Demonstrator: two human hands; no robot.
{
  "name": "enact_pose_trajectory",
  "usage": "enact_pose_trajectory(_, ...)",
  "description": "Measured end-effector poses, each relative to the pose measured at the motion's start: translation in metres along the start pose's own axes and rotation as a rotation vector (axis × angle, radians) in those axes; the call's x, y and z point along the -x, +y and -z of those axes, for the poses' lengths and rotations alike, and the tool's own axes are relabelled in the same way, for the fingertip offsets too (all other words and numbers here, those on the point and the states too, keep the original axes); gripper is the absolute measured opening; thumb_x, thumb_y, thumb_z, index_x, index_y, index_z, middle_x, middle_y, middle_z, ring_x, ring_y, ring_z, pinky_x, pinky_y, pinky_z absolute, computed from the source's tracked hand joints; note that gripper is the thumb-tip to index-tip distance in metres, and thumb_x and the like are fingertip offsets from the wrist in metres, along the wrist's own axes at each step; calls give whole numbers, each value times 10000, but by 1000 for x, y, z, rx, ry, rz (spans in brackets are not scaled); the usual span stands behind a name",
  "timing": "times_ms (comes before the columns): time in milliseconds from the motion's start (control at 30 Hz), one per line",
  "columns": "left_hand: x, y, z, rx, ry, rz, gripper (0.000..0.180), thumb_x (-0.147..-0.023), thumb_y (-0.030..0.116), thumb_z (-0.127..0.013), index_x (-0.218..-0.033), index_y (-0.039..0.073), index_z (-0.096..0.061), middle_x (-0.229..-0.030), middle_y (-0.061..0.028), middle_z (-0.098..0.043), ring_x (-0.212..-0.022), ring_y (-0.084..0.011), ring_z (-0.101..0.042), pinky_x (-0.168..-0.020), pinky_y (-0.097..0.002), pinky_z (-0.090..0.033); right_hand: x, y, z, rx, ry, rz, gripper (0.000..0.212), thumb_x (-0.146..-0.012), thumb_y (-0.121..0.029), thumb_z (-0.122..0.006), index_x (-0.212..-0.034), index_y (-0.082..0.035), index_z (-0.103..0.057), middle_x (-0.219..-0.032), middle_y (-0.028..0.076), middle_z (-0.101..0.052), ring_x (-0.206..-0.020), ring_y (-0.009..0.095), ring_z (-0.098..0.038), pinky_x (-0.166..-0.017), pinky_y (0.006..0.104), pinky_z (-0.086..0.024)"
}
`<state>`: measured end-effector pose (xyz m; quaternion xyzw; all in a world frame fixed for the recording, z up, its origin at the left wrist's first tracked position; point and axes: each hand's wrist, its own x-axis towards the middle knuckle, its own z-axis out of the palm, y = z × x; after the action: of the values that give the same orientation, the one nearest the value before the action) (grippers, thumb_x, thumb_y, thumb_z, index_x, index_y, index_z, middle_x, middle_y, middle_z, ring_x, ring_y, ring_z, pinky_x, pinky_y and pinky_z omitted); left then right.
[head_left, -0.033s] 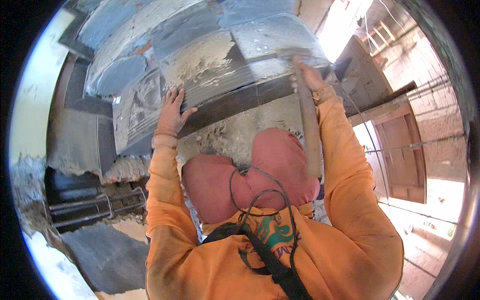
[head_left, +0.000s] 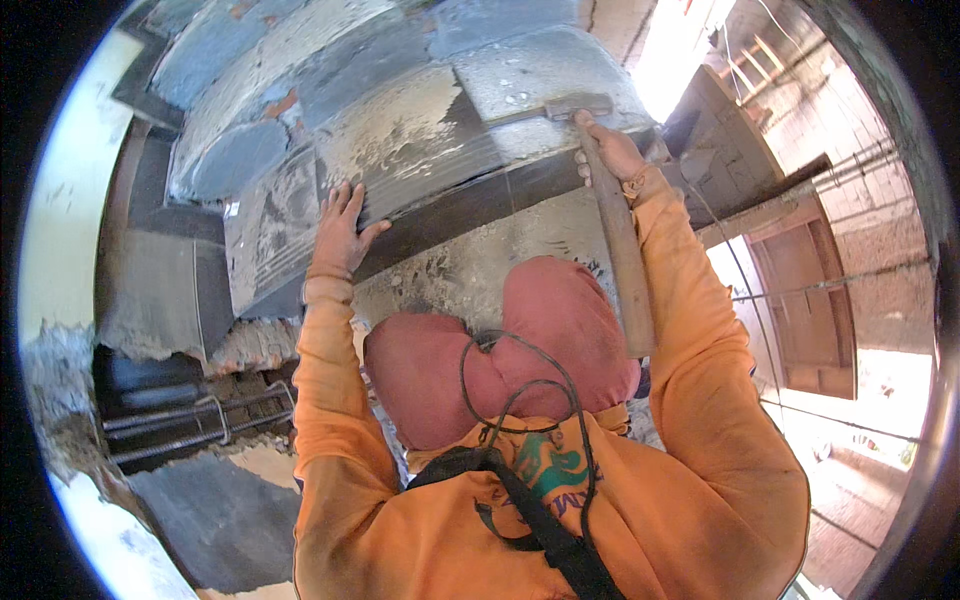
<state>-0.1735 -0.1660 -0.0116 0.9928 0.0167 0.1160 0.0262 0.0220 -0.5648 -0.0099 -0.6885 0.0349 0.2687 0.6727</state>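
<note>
A hammer [head_left: 625,260] with a long, thick wooden handle and a narrow dark metal head is in my right hand [head_left: 617,155]. My fingers wrap round the handle close to the head, and its butt end points back beside my right knee. The head lies over the blue-grey surface near the right end of a dark slab [head_left: 420,140]; whether it touches is hard to tell. Fingers spread, my left hand [head_left: 343,225] rests on the slab's near edge. Pale and scuffed patches mark the slab's top.
Rough blue-grey blocks [head_left: 350,85] rise beyond the slab. Metal bars [head_left: 190,420] run through a gap at the lower left. At right, a thin cable hangs near a brown door [head_left: 800,300] and brickwork. A black cord [head_left: 515,385] loops over my lap.
The hammer head, blurred before, now shows sharply. My right hand and the hammer have shifted slightly, the butt end swinging a little to the right. My left hand stays on the slab.
</note>
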Motion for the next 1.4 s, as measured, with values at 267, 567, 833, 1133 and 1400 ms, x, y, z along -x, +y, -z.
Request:
enact_pose_trajectory(267, 0, 0, -6, 2, 33, -35, 722, -807, 476, -642, -1345, 38, -444, -1393, -241, -396, -1310, -416, -333, -1091, -463, -265, 9, -16, -9, 7, -40, 3, 498, -914, -533, -477, -923, -40, -546, -683, 48, -533, -524, 158, -535, -451, 310, -474)
enact_pose_trajectory(567, 3, 0, -2, 39, 31, -7, 722, -794, 471, -661, -1329, 27, -465, -1393, -224, -407, -1312, -400, -340, -1087, -451, -271, 34, -12, -6, 120, -73, 127, 654, -901, -576, -467, -1165, 19, -534, -984, 143, -607, -810, 253, -594, -747, 350, -486)
enact_pose_trajectory(833, 25, 14, -7, -64, 255, 246, 762, -732, 525, -700, -1257, -3, -538, -1368, -204, -447, -1315, -368, -347, -1090, -477, -249, 85, 87, 2, 747, -45, 537, 531, -952, -482, -384, -1204, -34, -515, -1087, 293, -554, -1015, 460, -528, -878, 467, -419)
enact_pose_trajectory(1133, 59, 12, -27, 183, 588, 531, 629, -674, 360, -789, -1129, -39, -616, -1115, -212, -610, -1060, -365, -529, -967, -427, -382, 39, 164, -22, 863, -318, 209, 642, -907, -571, -421, -1183, -1, -529, -1149, 310, -548, -1093, 457, -510, -919, 448, -404)
enact_pose_trajectory(1400, 54, 5, -7, 121, 450, 427, 578, -646, 326, -797, -1127, 45, -643, -1177, -142, -600, -1131, -333, -503, -972, -426, -378, 30, 138, -31, 1138, -321, 142, 621, -898, -564, -437, -1101, 2, -592, -1046, 268, -609, -1043, 423, -545, -891, 464, -418)
